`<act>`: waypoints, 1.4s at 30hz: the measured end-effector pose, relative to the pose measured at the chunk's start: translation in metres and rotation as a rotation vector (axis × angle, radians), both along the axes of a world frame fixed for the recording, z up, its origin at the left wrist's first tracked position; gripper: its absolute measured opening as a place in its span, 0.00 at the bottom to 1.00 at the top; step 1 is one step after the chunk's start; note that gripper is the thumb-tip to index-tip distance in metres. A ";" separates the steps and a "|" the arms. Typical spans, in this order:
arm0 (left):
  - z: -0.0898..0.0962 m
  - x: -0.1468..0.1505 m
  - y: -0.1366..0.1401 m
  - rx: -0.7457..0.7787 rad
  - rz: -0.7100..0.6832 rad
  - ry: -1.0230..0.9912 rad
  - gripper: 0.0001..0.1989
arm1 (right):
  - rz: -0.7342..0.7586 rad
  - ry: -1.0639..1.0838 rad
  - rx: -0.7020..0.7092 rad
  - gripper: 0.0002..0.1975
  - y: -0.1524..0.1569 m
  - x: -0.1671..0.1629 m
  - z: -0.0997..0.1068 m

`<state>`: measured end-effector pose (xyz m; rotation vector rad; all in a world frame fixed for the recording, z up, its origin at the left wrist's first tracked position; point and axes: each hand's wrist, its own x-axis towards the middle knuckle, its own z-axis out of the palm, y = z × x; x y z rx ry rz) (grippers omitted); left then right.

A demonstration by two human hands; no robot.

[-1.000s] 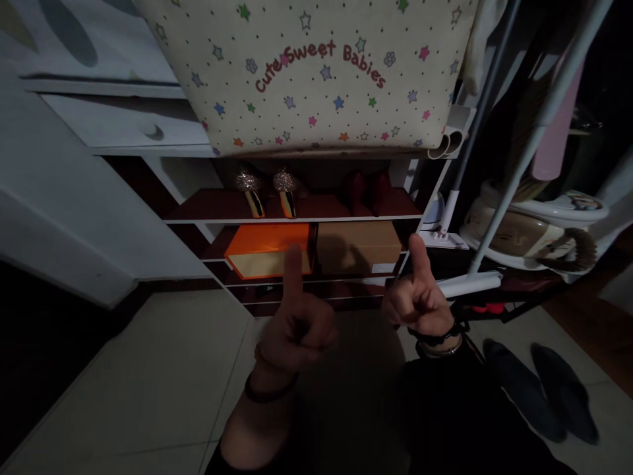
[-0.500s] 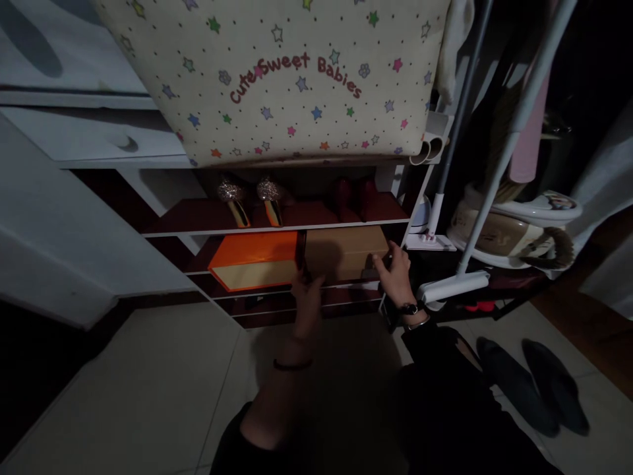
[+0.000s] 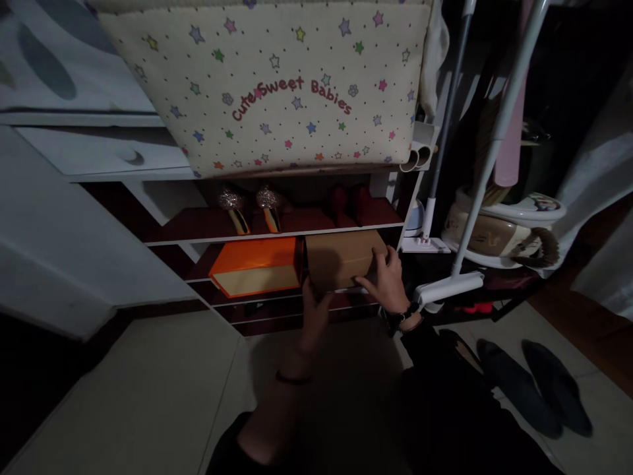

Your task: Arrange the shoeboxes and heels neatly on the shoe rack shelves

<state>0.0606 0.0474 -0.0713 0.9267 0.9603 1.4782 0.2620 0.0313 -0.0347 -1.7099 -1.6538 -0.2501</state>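
Observation:
A brown cardboard box (image 3: 341, 254) sits on a dark red shelf of the rack, right of an orange box (image 3: 257, 264) with a pale front side. At the brown box's right front is my right hand (image 3: 387, 280), thumb along its front and fingers bent over its right end. My left hand (image 3: 316, 313) is at the box's lower left front corner, thumb apart from the fingers. Its fingertips are partly lost in shadow between the two boxes. A dark band circles the left wrist, a watch or bracelet the right.
On the shelf (image 3: 198, 224) above stand glittery gold heels (image 3: 270, 208) and dark red shoes (image 3: 349, 203). A star-patterned fabric cover (image 3: 297, 125) hangs over them. At right lean a white-headed mop (image 3: 450, 287) and a flat mop (image 3: 426, 244). Dark slippers (image 3: 519, 389) lie on the tiled floor.
My right hand has slid left and inward on the brown box's front. My left hand has shifted slightly right, to the box's corner. The camera view has tilted a little.

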 end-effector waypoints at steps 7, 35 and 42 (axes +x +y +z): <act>0.007 0.012 -0.033 -0.004 -0.145 -0.144 0.43 | 0.004 -0.272 -0.064 0.55 -0.013 -0.011 0.005; 0.013 -0.058 0.017 -0.296 -0.132 -0.411 0.09 | 0.399 -0.547 0.281 0.37 -0.086 -0.018 -0.019; 0.013 -0.054 0.012 -0.206 -0.184 -0.394 0.09 | 0.469 -0.477 0.323 0.43 -0.125 -0.003 -0.002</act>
